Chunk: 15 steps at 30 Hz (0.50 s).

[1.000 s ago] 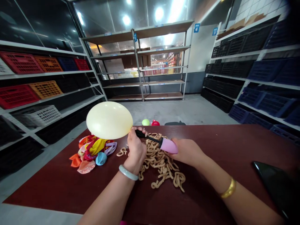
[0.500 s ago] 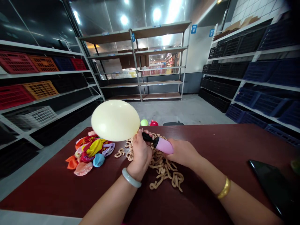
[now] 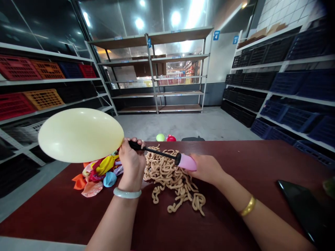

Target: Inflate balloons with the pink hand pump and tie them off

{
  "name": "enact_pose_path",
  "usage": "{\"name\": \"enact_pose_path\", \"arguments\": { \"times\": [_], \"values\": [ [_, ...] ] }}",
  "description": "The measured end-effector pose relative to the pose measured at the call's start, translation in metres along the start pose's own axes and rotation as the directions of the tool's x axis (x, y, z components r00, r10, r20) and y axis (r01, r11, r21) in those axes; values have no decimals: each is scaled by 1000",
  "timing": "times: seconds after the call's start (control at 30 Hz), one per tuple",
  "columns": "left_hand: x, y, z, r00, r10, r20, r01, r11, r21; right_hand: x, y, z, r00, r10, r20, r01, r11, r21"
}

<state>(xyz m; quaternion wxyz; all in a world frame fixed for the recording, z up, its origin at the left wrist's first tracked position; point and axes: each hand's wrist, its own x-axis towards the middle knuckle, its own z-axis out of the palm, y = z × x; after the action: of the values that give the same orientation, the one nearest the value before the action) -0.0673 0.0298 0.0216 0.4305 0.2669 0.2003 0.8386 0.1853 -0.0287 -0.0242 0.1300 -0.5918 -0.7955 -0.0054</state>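
Observation:
A pink-and-black balloon pump (image 3: 164, 153) is stretched between my hands, its black rod drawn out. My left hand (image 3: 132, 157) is wrapped round the black end, where a pale yellow inflated balloon (image 3: 81, 135) sits at the nozzle. My right hand (image 3: 205, 168) is closed on the pink body. Below the pump lies a heap of tan, curled, rope-like pieces (image 3: 170, 170) on the table. Left of my left wrist is a pile of uninflated balloons (image 3: 101, 174) in several colours, partly hidden by the yellow one.
The dark red table (image 3: 235, 223) carries a black flat device (image 3: 300, 205) at the right. Beyond its far edge show a green balloon (image 3: 160, 137) and a red balloon (image 3: 171, 138). Shelves with crates (image 3: 44, 99) stand left and right; a metal rack (image 3: 157, 94) is at the back.
My left hand has moved left with the black end, drawing the rod out of the pump. The yellow balloon has shifted left and looks bigger. My right hand has barely moved.

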Motion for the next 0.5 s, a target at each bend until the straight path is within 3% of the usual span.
{"name": "enact_pose_path", "arguments": {
  "times": [0.2,0.5],
  "values": [
    [-28,-17,10,999,-15,36,16,1000,-15,-1,0,7,998,-12,-57,9,999,-48],
    [-80,-60,23,981,-194,-1,194,980,50,-6,-13,1,999,38,-18,-38,999,6]
  ]
}}
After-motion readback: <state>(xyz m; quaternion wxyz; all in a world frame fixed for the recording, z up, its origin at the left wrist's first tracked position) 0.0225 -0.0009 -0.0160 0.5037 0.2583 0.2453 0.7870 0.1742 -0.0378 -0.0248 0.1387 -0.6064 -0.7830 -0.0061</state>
